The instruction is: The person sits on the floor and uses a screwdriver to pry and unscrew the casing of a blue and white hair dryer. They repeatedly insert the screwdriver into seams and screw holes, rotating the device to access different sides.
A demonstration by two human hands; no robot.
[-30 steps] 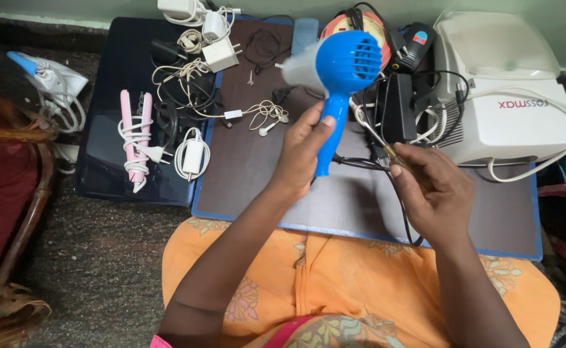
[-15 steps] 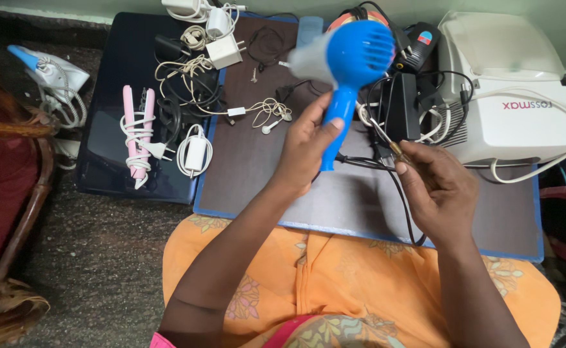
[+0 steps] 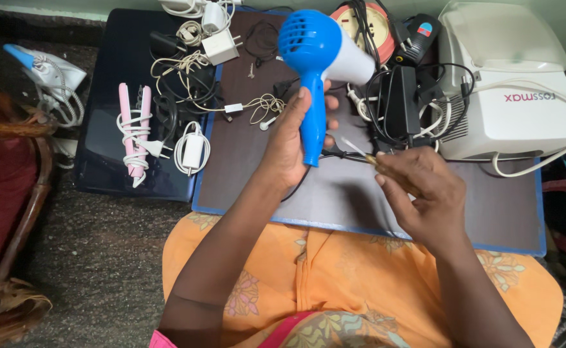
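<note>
Two hands work at the centre of the frame: the left hand (image 3: 291, 145) is wrapped around the handle of the blue hair dryer (image 3: 318, 64), holding it upright above the mat (image 3: 334, 200), so the right hand (image 3: 418, 193), pinched on a thin screwdriver (image 3: 355, 150), can reach it.

One blue hair dryer (image 3: 315, 64), one pink hair straightener (image 3: 134, 132), one clothes iron (image 3: 48, 74). Two white chargers (image 3: 193, 149) (image 3: 220, 46). One white box-shaped machine (image 3: 508, 96).
</note>
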